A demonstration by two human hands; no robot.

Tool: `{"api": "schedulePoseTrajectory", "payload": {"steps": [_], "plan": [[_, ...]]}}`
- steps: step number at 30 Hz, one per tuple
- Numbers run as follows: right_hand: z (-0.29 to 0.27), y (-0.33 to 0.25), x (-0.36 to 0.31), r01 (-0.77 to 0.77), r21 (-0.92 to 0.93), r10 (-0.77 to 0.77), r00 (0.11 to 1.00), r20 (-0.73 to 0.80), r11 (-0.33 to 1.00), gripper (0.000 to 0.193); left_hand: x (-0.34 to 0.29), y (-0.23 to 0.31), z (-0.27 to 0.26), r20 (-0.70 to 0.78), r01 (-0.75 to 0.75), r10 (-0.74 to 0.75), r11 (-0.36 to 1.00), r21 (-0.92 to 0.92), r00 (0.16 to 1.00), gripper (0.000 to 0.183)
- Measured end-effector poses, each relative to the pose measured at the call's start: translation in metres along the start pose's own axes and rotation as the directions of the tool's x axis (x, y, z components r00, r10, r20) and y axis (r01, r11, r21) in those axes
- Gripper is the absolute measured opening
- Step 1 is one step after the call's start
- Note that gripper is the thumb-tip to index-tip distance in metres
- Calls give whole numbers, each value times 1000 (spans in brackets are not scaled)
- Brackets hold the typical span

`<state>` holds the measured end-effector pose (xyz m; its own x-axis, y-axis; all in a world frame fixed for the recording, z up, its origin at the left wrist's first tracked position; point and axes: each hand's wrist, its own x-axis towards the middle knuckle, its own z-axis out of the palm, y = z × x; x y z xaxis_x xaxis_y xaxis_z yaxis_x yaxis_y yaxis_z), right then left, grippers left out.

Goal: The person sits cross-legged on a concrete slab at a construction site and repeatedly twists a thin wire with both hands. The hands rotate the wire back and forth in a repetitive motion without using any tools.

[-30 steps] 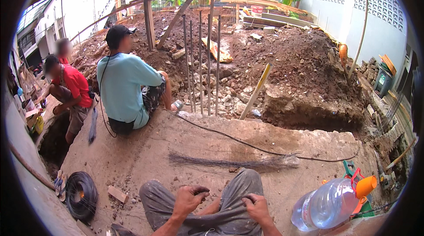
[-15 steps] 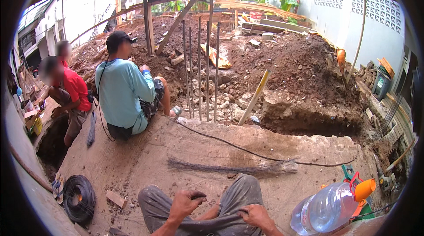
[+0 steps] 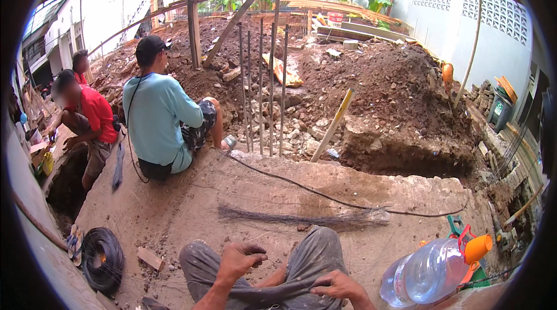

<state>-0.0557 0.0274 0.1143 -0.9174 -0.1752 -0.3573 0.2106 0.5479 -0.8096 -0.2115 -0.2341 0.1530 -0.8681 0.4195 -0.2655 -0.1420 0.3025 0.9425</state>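
My left hand [image 3: 238, 260] is held above my left thigh, its fingers curled toward the thumb. Whether a thin wire lies in that pinch is too small to make out. Low over my right thigh, my right hand [image 3: 337, 284] has its fingers partly stretched and a little apart, with nothing visible in them. In front of my knees a loose bundle of thin dark wire [image 3: 290, 216] lies across the concrete slab [image 3: 191, 208]. A coil of black wire [image 3: 119, 260] rests to my left, beside a broken piece of brick [image 3: 151, 258].
A large water bottle [image 3: 423, 272] with an orange cup [image 3: 478, 248] lies at right. A black cable [image 3: 301, 184] crosses the slab. One person in blue [image 3: 159, 118] sits ahead left, others in red [image 3: 97, 114] beyond. Upright steel bars [image 3: 272, 95] stand past the edge, before rubble and a trench [image 3: 406, 162].
My right hand's fingers have loosened from a more closed shape. My left hand has shifted slightly up and left. The person in blue has lowered a hand from in front of the chest.
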Motion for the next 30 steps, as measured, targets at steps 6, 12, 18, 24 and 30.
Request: {"api": "schedulePoseTrajectory", "payload": {"steps": [6,12,18,24,30], "plan": [[35,12,19,-258,-210,78,785,-614,943,31,-3,1,4,-13,-1,3,988,157,1000,22],[24,14,17,193,873,378,844,-380,448,17,2,-11,0,-74,-43,50,995,87,996,23],[-18,8,-9,26,541,-6,999,-38,841,21,2,9,-6,16,39,-38,994,-99,999,16],[-21,-33,-11,-94,-471,29,989,-142,877,24,5,5,-14,200,45,-53,998,48,978,20],[-6,4,15,-75,-58,13,712,-702,995,19,4,6,-12,160,49,-57,998,50,986,21]]}}
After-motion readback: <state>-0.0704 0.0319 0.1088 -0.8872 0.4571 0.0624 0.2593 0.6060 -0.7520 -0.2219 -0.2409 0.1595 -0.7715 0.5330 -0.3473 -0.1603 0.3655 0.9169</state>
